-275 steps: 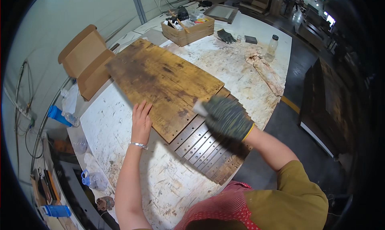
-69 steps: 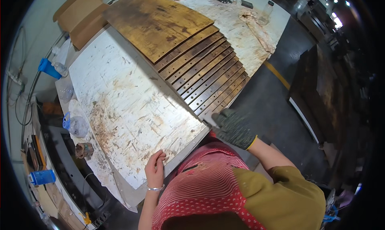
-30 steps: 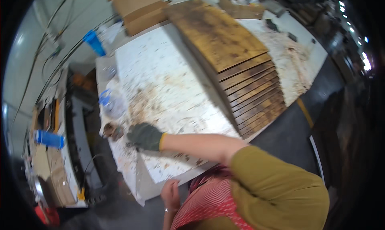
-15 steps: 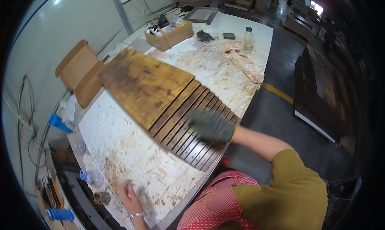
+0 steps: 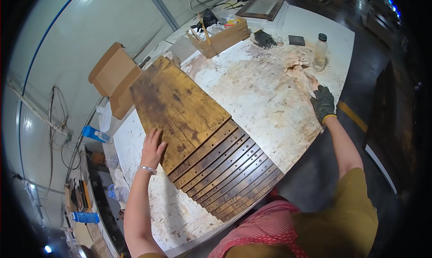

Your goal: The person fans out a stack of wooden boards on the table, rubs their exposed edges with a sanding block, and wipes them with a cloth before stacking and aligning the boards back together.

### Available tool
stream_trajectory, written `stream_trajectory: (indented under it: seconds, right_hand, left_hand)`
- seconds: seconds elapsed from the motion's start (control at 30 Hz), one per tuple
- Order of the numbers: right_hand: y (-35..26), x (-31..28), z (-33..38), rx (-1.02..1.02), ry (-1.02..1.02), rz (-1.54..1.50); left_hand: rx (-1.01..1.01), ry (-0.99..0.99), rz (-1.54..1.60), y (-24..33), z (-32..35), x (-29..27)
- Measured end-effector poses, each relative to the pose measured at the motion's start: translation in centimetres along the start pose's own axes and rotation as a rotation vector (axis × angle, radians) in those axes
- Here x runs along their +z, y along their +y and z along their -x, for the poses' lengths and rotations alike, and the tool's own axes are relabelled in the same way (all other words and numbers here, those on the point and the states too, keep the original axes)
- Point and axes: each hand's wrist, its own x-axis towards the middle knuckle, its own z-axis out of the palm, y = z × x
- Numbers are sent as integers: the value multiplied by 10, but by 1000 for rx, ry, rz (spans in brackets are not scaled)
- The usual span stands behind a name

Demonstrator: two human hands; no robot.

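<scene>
Fanned wooden boards (image 5: 184, 109) are stacked on the stained white table (image 5: 261, 103), edge touched by the bare left hand (image 5: 152, 149), fingers kinda apart. Stained rag (image 5: 306, 80) is touched by the gloved right hand (image 5: 323, 103); finger grip can't be told. Any print on the lower-left blue container (image 5: 85, 217) can't be read.

We see stack of wooden boards (image 5: 198, 134), flat on stained white table (image 5: 265, 114), slanting from upper left to lower right. Top board (image 5: 177, 105): yellow-brown, dark blotches, near edge dotted with small holes. Lower boards (image 5: 227, 172): darker brown, partly glossy, fanned like steps toward table's near edge; we see only their near ends, rows of holes along them. Off to right, near table's right edge, we see crumpled rag (image 5: 305, 79): pale, pinkish-brown stains, loosely stretched out.
</scene>
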Motion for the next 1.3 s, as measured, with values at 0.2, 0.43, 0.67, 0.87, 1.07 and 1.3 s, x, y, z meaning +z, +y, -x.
stream_trajectory:
  seconds: [0.2, 0.43, 0.67, 0.87, 1.07, 1.3]
  right_hand:
    - [-74, -70, 42, -831, -596, -90]
    - [-93, -28, -10, -636, 219, -135]
    - [-63, 67, -23, -544, 65, -242]
    - [-127, -29, 84, -538, -156, -421]
    - [-125, 4, 122, -346, -71, -457]
    - [-315, -111, 160, -930, 358, -471]
  left_hand:
    - [-74, -48, -53, -10, 11, 15]
    - [-14, -37, -83, -2, 3, 15]
    - [15, 47, -127, 0, 1, 18]
    - [22, -96, -105, -11, -13, -23]
    - [318, 176, 30, 1, -29, 16]
    - [205, 40, -51, -9, -16, 20]
